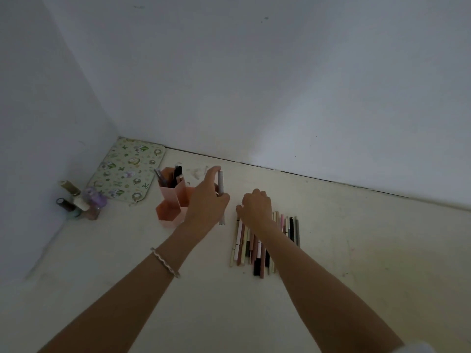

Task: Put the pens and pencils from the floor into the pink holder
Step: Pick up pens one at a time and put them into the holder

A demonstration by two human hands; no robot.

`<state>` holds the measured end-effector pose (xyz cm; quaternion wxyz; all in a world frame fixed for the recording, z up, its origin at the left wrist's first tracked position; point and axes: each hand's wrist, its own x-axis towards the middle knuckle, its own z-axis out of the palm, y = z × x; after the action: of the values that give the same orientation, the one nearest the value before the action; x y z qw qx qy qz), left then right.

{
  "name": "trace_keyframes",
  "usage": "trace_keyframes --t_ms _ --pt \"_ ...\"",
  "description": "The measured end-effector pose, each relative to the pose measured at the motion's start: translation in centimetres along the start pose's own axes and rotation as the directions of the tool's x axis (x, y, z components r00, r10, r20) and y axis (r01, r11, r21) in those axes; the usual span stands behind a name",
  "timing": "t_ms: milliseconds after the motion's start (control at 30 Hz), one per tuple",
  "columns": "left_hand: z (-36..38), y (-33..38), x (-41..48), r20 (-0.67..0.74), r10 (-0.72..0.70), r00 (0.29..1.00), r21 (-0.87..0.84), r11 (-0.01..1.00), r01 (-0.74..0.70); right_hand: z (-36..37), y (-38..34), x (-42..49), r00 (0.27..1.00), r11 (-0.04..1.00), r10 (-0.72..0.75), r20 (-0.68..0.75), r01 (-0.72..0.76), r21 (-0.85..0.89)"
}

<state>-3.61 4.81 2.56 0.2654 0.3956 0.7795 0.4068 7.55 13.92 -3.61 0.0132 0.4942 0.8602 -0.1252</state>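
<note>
Two hands: both reaching forward over the floor (344, 238), working side by side near the holder
Left hand (206, 200): gripping a pale pen (221, 187) between thumb and fingers, holding it nearly upright just right of the holder
Right hand (254, 207): lying knuckles-up on the far end of the row, fingers curling down onto it; cannot tell whether it is pinching anything
Holder (167, 194): pink, hexagonal cells of differing heights, standing on the floor near the corner; the left hand is covering part of it
Tall cell: holding several pens (175, 174), dark and pale, sticking out above the rim
Row (242, 248): pens and pencils lying side by side on the floor, right of the holder, showing pink, cream, green and black; the right forearm is crossing over them
Mat (125, 171): floral, lying flat in the corner behind the holder
Bottles (79, 202): small cluster standing by the left wall, left of the holder
Bracelet (165, 262): sitting on the left wrist
</note>
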Motion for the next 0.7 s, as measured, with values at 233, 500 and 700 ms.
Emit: trace_keyframes --t_ms 233,500,700 --pt "-0.8 -2.7 -1.4 0.053 -0.062 0.997 -0.003 0.998 0.063 2.2 -0.7 0.2 0.998 0.996 -0.053 -0.022 0.052 -0.068" --pt "-8.8 -1.1 1.3 -0.498 0.069 0.865 -0.175 0.968 -0.178 -4.1 -3.0 1.5 0.975 0.744 0.160 -0.154 -0.016 0.668" --pt "-10.4 -3.7 2.2 -0.562 0.114 0.819 -0.089 0.976 -0.197 -10.7 -5.6 1.4 0.890 0.537 0.264 -0.372 0.185 0.823"
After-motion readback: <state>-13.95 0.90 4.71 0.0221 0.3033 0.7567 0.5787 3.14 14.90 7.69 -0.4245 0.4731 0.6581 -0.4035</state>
